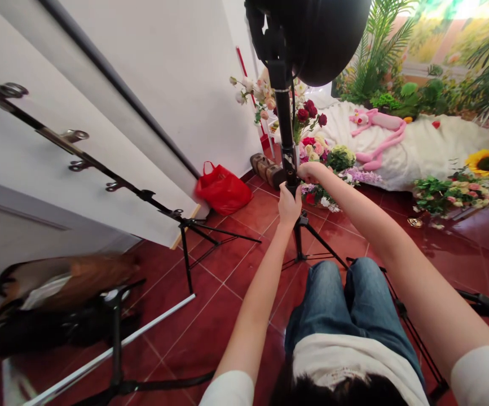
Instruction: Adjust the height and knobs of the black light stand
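A black light stand (285,121) rises upright in front of me, carrying a large black lamp head (312,39) at its top. My left hand (290,204) is closed around the stand's column, just under a collar joint. Slightly higher and to the right, my right hand (311,171) is closed with its fingers curled against that joint. Whatever knob or clamp lies under those fingers is hidden. Below my hands, the stand's tripod legs (322,242) spread over the floor.
A red bag (223,189) lies by the white wall. At left are another black stand (187,225), a white pole (155,321) and a blurred brown bag (83,276). To the right, artificial flowers (312,149) border a white cloth (430,149) with a pink plush toy (379,121).
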